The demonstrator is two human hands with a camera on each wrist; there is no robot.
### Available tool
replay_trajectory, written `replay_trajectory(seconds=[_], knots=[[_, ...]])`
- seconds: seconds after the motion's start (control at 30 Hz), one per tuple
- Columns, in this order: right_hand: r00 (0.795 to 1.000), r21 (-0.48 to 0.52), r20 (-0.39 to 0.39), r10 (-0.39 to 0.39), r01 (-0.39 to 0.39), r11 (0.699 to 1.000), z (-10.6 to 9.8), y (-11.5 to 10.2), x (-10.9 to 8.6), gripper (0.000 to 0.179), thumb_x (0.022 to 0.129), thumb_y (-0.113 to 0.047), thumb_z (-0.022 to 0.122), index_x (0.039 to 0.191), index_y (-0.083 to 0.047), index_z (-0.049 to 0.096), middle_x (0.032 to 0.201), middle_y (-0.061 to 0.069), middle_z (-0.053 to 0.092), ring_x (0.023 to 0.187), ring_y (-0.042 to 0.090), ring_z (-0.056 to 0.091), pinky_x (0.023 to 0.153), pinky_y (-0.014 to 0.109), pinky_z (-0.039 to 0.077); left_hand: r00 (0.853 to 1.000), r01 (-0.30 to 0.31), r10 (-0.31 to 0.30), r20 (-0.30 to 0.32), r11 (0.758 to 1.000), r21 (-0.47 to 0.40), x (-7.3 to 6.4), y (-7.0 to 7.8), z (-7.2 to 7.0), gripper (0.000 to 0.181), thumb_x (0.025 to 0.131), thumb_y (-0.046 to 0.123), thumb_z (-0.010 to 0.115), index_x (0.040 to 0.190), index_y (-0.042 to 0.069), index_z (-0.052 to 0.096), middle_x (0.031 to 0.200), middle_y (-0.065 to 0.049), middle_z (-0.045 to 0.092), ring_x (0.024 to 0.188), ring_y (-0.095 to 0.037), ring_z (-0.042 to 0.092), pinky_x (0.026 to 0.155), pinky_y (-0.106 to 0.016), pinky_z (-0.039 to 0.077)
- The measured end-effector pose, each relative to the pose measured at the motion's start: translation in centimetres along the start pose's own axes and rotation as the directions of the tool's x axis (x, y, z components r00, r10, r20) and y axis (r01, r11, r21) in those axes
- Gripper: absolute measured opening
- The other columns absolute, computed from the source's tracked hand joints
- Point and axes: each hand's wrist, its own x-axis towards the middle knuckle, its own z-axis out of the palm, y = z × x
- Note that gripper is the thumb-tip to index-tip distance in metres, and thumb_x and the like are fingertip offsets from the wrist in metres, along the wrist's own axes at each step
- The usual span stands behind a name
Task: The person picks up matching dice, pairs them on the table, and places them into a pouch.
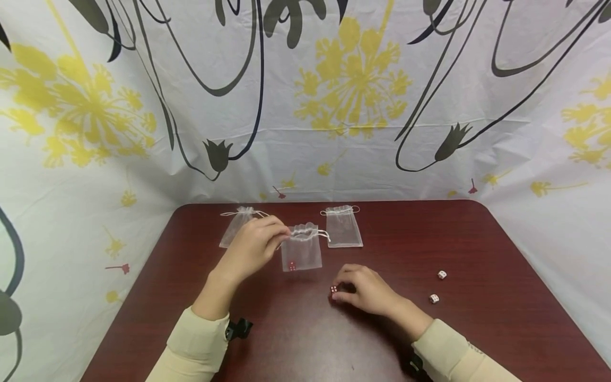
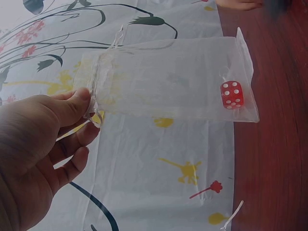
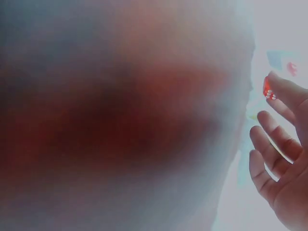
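My left hand (image 1: 254, 246) pinches a sheer white drawstring bag (image 1: 309, 253) at its gathered top edge, between thumb and fingers. A red die (image 2: 232, 95) with white dots lies inside at the bottom of that bag. My right hand (image 1: 365, 289) pinches a second red die (image 1: 333, 289) between thumb and fingertip, in front of the bag and to its right. In the right wrist view this same die (image 3: 269, 89) shows at the fingertips, and the other fingers are spread apart. Most of that view is a blur.
Two more sheer drawstring bags lie at the back of the dark red table (image 1: 296, 329): one bag (image 1: 233, 229) behind my left hand, another bag (image 1: 345, 231) to the right. Two white dice, a far die (image 1: 442, 274) and a near die (image 1: 434, 298), rest at the right.
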Motion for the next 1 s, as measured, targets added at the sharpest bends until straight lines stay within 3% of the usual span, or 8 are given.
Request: replay_trajectory(seconds=[0.5, 0.73, 1.0], knots=[[0.978, 0.107, -0.201, -0.064, 0.087, 0.99, -6.1, -1.6, 3.8, 0.018, 0.083, -0.017, 0.086, 0.096, -0.009, 0.078, 0.095, -0.007, 0.069, 0.089, 0.012, 0.068, 0.077, 0.033, 0.056, 1.0, -0.006, 0.006, -0.001, 1.0, -0.01, 0.2, 0.0, 0.1, 0.003, 0.091, 0.009, 0.077, 0.092, 0.006, 0.077, 0.087, 0.002, 0.071, 0.082, -0.014, 0.067, 0.078, -0.032, 0.055], [0.97, 0.137, -0.232, -0.075, 0.109, 0.985, -7.6, -2.2, 5.0, 0.018, 0.082, -0.015, 0.086, 0.097, -0.011, 0.078, 0.095, -0.007, 0.069, 0.087, 0.014, 0.067, 0.073, 0.038, 0.057, 1.0, -0.002, 0.002, -0.002, 1.0, 0.002, 0.2, 0.1, 0.3, 0.004, 0.088, 0.006, 0.078, 0.091, 0.007, 0.076, 0.087, 0.003, 0.071, 0.081, -0.013, 0.067, 0.078, -0.032, 0.054], [0.958, 0.121, -0.271, -0.091, 0.128, 0.984, -9.0, -3.3, 6.3, 0.018, 0.081, -0.016, 0.086, 0.095, -0.011, 0.077, 0.094, -0.005, 0.069, 0.086, 0.01, 0.063, 0.07, 0.033, 0.052, 1.0, -0.013, 0.013, -0.003, 1.0, -0.002, 0.3, 0.1, 0.6, 0.004, 0.088, 0.008, 0.079, 0.092, 0.007, 0.077, 0.088, 0.003, 0.071, 0.082, -0.014, 0.068, 0.079, -0.033, 0.053]])
